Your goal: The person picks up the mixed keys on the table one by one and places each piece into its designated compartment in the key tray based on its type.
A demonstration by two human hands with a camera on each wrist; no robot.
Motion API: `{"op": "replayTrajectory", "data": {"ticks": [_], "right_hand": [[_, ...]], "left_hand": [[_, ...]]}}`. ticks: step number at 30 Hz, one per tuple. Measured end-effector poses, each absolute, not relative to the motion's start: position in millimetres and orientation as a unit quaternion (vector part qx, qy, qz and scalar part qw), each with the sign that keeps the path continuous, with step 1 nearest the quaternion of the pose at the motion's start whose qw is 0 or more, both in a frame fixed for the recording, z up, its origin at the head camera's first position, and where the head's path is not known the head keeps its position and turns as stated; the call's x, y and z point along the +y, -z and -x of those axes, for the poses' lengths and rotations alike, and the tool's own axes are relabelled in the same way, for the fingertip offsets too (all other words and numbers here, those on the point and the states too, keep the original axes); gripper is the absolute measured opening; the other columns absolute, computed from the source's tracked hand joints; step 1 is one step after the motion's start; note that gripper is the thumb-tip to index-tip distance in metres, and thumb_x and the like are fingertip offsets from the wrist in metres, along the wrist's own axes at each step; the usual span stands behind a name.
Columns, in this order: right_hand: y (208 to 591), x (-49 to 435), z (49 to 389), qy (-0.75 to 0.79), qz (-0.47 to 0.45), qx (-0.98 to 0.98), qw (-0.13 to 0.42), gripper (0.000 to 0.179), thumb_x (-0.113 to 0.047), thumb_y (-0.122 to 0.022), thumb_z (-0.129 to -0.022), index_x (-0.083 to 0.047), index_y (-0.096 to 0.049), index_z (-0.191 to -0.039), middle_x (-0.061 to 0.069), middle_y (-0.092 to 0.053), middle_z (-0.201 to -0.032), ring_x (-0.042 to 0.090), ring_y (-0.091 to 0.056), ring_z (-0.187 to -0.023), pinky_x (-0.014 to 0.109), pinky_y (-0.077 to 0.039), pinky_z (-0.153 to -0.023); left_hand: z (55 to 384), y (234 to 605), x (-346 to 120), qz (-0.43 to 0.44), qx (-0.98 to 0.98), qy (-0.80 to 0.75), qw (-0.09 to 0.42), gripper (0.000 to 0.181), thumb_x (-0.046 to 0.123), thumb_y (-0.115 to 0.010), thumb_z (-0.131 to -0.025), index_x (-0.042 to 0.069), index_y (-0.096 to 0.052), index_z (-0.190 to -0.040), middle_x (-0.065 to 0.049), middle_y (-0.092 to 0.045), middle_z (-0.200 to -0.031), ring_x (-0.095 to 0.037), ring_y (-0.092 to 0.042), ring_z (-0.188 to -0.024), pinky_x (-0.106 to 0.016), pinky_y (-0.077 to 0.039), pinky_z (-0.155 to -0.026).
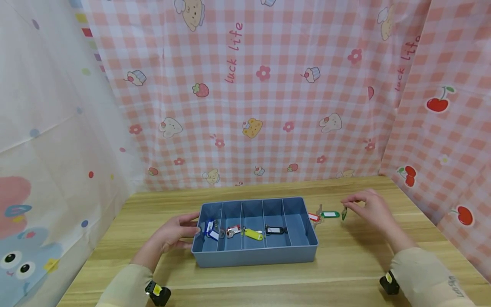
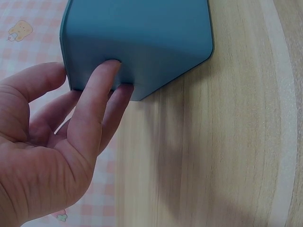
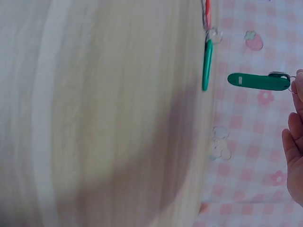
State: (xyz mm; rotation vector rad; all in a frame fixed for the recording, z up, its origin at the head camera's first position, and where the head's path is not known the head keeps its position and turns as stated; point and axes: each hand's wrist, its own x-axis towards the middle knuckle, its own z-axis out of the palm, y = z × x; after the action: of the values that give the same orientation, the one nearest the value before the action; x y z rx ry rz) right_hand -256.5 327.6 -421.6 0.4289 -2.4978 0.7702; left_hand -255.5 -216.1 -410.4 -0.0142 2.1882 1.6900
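A blue-grey divided box (image 1: 255, 257) stands on the wooden table. My left hand (image 1: 177, 232) rests its fairly straight fingers against the box's left end wall, seen close up in the left wrist view. Raised above the table to the right of the box, my right hand (image 1: 370, 209) pinches a green key tag (image 3: 258, 81) by its metal ring. Between that hand and the box lie another green key tag (image 1: 330, 214) and a red key tag (image 1: 313, 217), beside some keys.
Blue key tags (image 1: 209, 226) lie in the leftmost compartment. Rightward, one per compartment, follow a red-edged tag with a key (image 1: 233, 231), a yellow tag (image 1: 253, 234) and a black tag (image 1: 274, 230). Patterned cloth (image 1: 264, 102) hangs behind the table (image 1: 268, 283).
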Motion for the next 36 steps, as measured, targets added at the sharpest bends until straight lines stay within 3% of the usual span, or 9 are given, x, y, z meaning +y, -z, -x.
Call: {"op": "replayTrajectory", "data": {"ticks": [10,21,27,36], "right_hand": [[408.1,304.1,255.4,-0.291,-0.183,-0.902,0.262,0.010,-0.001,-0.076,-0.084,-0.008,-0.079,-0.090,0.005,-0.073,-0.089,0.021,-0.053,-0.089,0.044,-0.047,-0.073],[387.3,276.5,257.1,-0.298,-0.216,-0.882,0.295,0.014,0.001,-0.079,-0.080,-0.011,-0.078,-0.087,-0.001,-0.072,-0.086,0.013,-0.051,-0.087,0.030,-0.043,-0.073],[376.4,263.5,257.8,-0.312,-0.241,-0.868,0.301,0.015,0.002,-0.079,-0.080,-0.010,-0.078,-0.088,-0.001,-0.072,-0.085,0.014,-0.052,-0.089,0.032,-0.042,-0.078],[370.1,244.4,256.2,-0.338,-0.250,-0.863,0.280,0.014,0.001,-0.079,-0.081,-0.010,-0.079,-0.089,-0.001,-0.072,-0.086,0.013,-0.050,-0.091,0.034,-0.042,-0.077]], "left_hand": [[255.0,411.5,-216.5,0.008,0.776,-0.601,0.189,0.064,0.000,-0.063,-0.093,0.000,-0.036,-0.151,-0.034,-0.042,-0.143,-0.030,-0.063,-0.103,-0.047,-0.059,-0.077],[255.2,410.4,-216.1,0.015,0.778,-0.599,0.190,0.063,0.000,-0.063,-0.094,0.001,-0.036,-0.151,-0.033,-0.042,-0.144,-0.030,-0.063,-0.104,-0.047,-0.058,-0.077],[255.5,410.5,-216.0,0.011,0.780,-0.597,0.188,0.063,0.000,-0.062,-0.094,0.000,-0.036,-0.151,-0.033,-0.042,-0.144,-0.030,-0.063,-0.105,-0.047,-0.058,-0.077],[256.0,410.7,-217.1,0.010,0.783,-0.592,0.189,0.063,0.001,-0.063,-0.094,0.001,-0.036,-0.152,-0.033,-0.042,-0.144,-0.030,-0.063,-0.105,-0.046,-0.059,-0.076]]}}
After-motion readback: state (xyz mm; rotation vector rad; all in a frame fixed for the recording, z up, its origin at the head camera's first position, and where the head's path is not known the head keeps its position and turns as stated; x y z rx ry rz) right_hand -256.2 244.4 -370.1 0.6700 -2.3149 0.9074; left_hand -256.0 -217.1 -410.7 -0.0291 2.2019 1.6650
